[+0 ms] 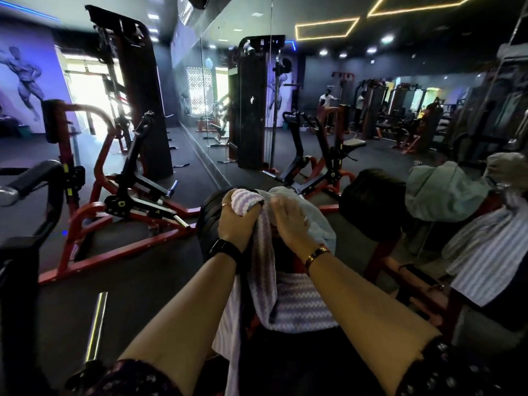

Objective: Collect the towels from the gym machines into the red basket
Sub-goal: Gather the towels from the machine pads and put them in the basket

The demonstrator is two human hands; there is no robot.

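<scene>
the zigzag towel (300, 304) runs off the bottom edge.

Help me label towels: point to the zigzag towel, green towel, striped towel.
zigzag towel (300, 307): head view, lower hanging part.
green towel (440, 192): head view, bunched middle.
striped towel (485, 252): head view, draped middle.

Left hand (233, 224) and right hand (288, 221) side by side over a roller pad (207, 221), hanging towel (297, 307) in both, draped towel (440, 192) to the right, mirror wall (311, 81) behind

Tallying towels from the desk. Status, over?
Left hand and right hand grip the purple zigzag towel. Pale blue towel under right hand. Green towel and striped towel draped at right. Red basket out of view.
</scene>
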